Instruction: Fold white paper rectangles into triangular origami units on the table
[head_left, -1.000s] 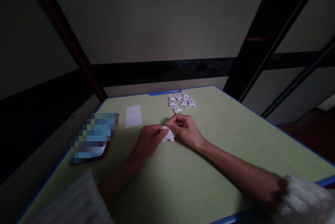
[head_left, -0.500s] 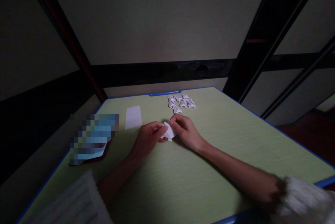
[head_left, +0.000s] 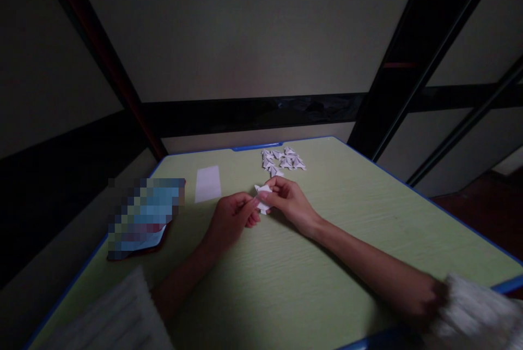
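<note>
Both my hands meet over the middle of a pale green table [head_left: 327,263]. My left hand [head_left: 232,219] and my right hand [head_left: 288,200] each pinch a small folded piece of white paper [head_left: 262,198], held just above the tabletop. Fingers of both hands are closed on it. A pile of several small folded white paper pieces [head_left: 283,159] lies just beyond my right hand near the far edge. A flat white paper slip [head_left: 208,183] lies to the left of my left hand.
A blurred blue and dark object [head_left: 141,216] sits at the table's left edge. The table has a blue rim [head_left: 255,146]. Dark frame bars [head_left: 408,61] and a pale wall rise behind. White knit sleeves show at the bottom corners.
The folded paper has been lifted off the table and turned; both hands rose slightly and shifted toward the far edge.
</note>
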The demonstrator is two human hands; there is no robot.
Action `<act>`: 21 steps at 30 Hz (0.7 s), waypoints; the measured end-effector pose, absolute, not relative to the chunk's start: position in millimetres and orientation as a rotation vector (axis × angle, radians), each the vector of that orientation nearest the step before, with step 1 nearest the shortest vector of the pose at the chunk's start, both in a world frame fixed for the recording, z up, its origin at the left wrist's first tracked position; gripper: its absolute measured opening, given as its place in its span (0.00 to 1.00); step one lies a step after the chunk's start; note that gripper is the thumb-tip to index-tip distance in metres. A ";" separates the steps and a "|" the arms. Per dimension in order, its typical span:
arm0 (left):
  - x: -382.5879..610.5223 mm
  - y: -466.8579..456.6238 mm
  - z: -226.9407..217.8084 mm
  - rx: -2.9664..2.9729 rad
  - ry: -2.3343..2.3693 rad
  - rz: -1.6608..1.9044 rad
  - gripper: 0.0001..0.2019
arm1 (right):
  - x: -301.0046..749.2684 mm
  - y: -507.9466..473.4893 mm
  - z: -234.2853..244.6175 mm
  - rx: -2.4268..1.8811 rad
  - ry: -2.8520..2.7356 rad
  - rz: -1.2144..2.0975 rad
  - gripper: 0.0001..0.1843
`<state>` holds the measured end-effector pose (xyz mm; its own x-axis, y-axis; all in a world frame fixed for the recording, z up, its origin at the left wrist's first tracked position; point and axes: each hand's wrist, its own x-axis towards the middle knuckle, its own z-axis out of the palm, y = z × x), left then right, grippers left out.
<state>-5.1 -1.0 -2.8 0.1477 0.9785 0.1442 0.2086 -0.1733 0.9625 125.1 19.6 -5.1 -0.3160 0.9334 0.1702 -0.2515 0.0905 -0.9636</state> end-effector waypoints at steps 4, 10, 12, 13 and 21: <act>-5.6 -2.3 -1.8 1.585 1.194 1.127 0.10 | 123.8 17.4 -4.7 -0.706 -1.202 1.566 0.17; -8.4 -4.3 -0.1 1.698 1.197 1.138 0.10 | 123.9 14.1 -1.5 -0.633 -1.096 1.665 0.14; -9.0 -4.4 -0.2 1.730 1.192 1.132 0.11 | 124.0 13.3 0.0 -0.615 -1.058 1.681 0.13; -9.1 -4.4 -0.4 1.745 1.185 1.126 0.11 | 124.1 13.2 0.5 -0.607 -1.044 1.685 0.13; -7.8 -8.2 -1.5 1.918 1.254 1.059 0.12 | 125.4 13.2 -0.6 -0.585 -0.928 1.779 0.14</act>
<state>-7.8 -8.2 -1.5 0.2322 0.9282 0.2907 0.4426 -0.3670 0.8182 125.4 13.2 -0.6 -0.3790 0.9250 0.0289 -0.5527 -0.2011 -0.8088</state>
